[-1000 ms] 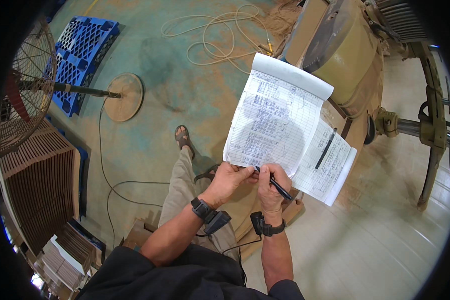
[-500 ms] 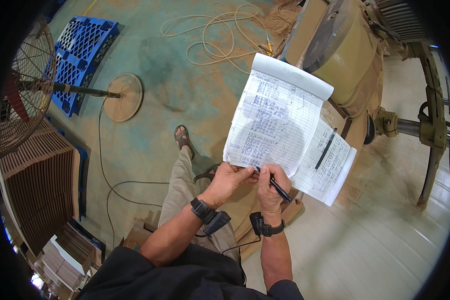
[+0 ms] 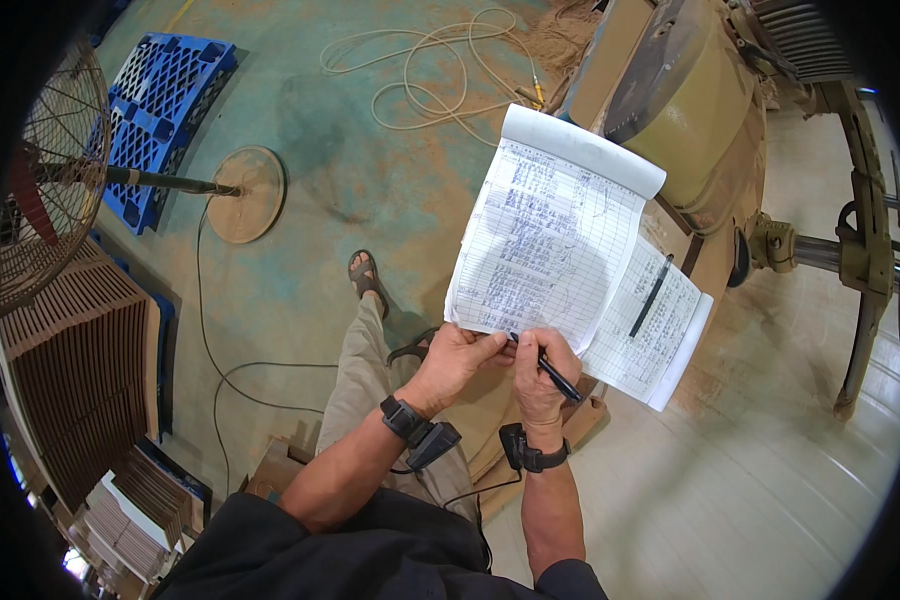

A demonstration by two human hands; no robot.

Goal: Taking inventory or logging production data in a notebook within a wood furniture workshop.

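Note:
A writing pad [image 3: 570, 260] with ruled pages, covered in handwriting, lies tilted in front of me, its top pages folded over at the far edge. My left hand [image 3: 445, 368] pinches the pad's near edge between thumb and fingers. Close beside it, my right hand [image 3: 540, 385] is closed around a black pen [image 3: 563, 383], whose tip meets the lower edge of the page. Partly under the pad, to the right, is a second ruled sheet [image 3: 630, 365] with writing, and another black pen [image 3: 652, 297] rests on it.
A sanding-dusted, yellowish machine [image 3: 710, 130] stands at the far right, with a metal bracket [image 3: 863, 250] beside it. To the left are a standing fan [image 3: 55, 180], a blue pallet [image 3: 160, 110] and stacked brown boards [image 3: 80, 370]. A coiled hose [image 3: 440, 85] and a cable [image 3: 210, 330] cross the floor.
The pad has shifted very slightly. Both hands keep their hold, the right one still with the pen at the page's lower edge.

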